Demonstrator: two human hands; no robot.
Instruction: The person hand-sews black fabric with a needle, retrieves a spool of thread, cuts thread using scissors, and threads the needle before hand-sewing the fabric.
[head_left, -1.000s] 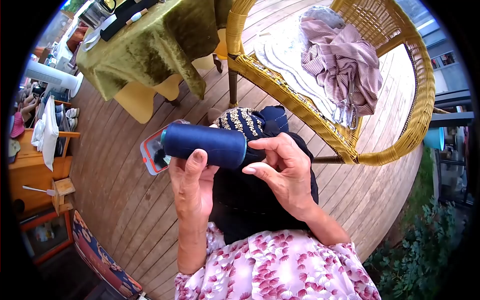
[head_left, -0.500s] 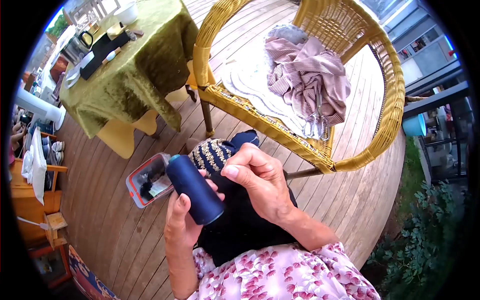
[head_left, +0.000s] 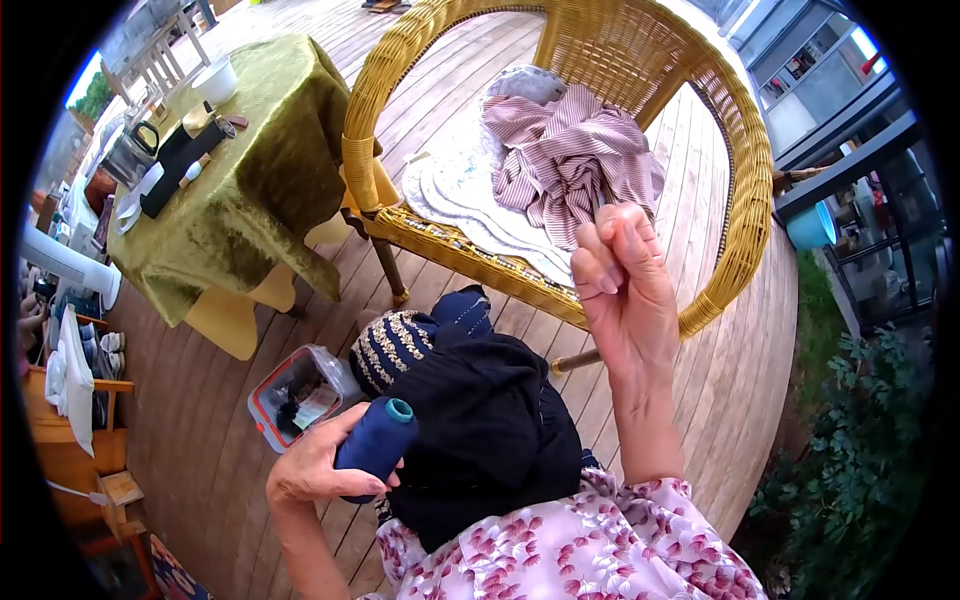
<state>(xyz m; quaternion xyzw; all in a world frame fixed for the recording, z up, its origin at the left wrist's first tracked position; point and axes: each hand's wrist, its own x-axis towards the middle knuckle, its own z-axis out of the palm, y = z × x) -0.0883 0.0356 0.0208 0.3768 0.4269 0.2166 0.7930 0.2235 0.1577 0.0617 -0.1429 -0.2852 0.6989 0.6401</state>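
Spool [head_left: 382, 440]: in L hand [head_left: 316, 464], L of cloth [head_left: 490, 415]. Box [head_left: 282, 367]: L of cloth, just beyond spool. Chair [head_left: 460, 252]: on deck [head_left: 210, 450], fwd of cloth, offset R; carries pad [head_left: 447, 200] w/ garment [head_left: 570, 150] on top. R hand [head_left: 632, 275]: betw. cam. and chair, R of L hand. Surface [head_left: 275, 110]: fwd L, near chair; bowl [head_left: 216, 82] on its far L part. Plants [head_left: 850, 450]: far R, past deck edge.

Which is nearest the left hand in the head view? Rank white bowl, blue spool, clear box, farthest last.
1. Blue spool: held in the left hand.
2. Clear box: just beyond the hand.
3. White bowl: upper left, on the tablecloth.
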